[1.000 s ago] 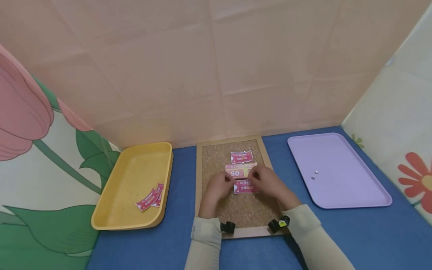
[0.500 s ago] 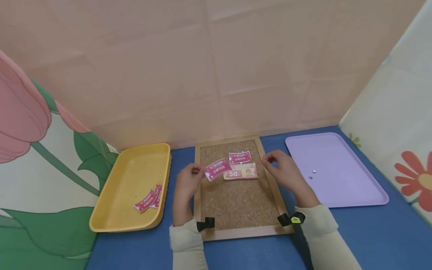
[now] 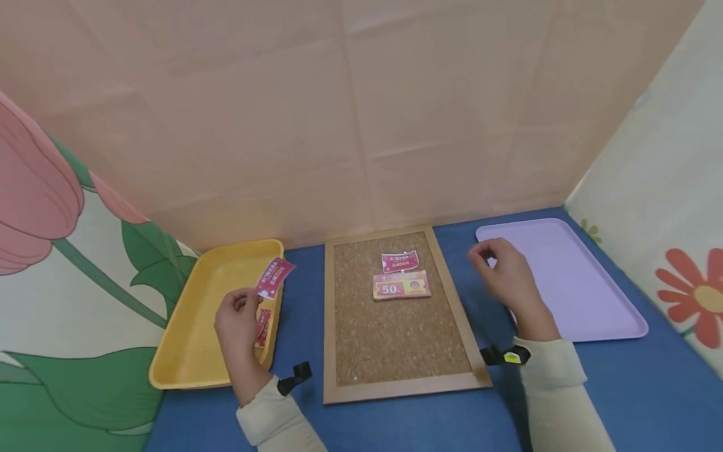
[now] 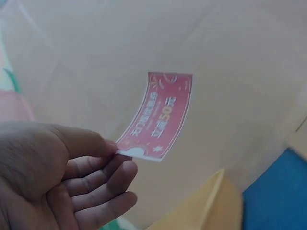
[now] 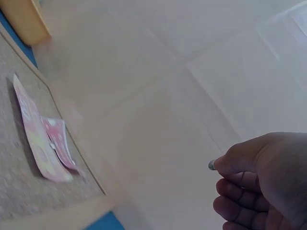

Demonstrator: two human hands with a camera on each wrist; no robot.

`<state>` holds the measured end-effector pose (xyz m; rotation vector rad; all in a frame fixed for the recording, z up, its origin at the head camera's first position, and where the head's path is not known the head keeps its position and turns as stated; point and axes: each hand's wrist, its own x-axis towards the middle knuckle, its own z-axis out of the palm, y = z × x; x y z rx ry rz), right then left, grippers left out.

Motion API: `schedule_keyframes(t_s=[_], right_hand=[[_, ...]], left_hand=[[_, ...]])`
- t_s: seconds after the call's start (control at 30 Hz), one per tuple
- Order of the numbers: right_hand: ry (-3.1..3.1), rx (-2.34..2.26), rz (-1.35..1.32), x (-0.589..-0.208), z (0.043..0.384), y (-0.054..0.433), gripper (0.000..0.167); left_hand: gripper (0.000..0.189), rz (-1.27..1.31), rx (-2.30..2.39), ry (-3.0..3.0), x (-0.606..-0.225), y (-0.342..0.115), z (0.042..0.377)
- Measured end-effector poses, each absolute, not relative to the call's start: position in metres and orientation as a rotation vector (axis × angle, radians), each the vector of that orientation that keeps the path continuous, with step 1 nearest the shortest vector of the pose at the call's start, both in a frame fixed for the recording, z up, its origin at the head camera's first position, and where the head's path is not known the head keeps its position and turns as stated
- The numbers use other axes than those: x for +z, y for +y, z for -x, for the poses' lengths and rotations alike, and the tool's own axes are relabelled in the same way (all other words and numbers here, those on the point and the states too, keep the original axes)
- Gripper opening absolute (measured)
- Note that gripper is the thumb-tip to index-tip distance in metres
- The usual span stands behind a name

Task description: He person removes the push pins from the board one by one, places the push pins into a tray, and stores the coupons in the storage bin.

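Observation:
Thumb and forefinger of my left hand pinch a pink paper coupon by its lower end, raised above the yellow tray's right side. My right hand is over the left edge of the purple tray, its thumb and forefinger pinching a small silver thumbtack. Two more coupons are on the upper part of the cork board: a small pink coupon and, just below it, a wider pink-and-yellow coupon, with a tack at each one's top edge.
The yellow tray on the left holds loose pink coupons, partly hidden by my left hand. At right lies the shallow purple tray. Everything stands on a blue cloth before a pinkish draped wall.
The lowest coupon has come off the board, and my left hand has carried it left over the yellow tray. My right hand has moved right, from the board to the purple tray.

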<state>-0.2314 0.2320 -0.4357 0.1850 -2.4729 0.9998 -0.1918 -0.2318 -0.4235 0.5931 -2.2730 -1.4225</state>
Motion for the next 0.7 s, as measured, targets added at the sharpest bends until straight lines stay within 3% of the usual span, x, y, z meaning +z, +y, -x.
schedule_keyframes(t_s=[0.3,0.7], right_hand=[[-2.594,0.983,0.095,-0.448,0.231,0.284,0.034],[-2.745,0.957,0.272,-0.464,0.225,0.333,0.042]], left_hand=[[0.034,-0.791,-1.403,-2.02,-0.437,-0.253,0.186],[0.029,-0.951,-1.305,-1.909,-0.447,-0.265,0.185]])
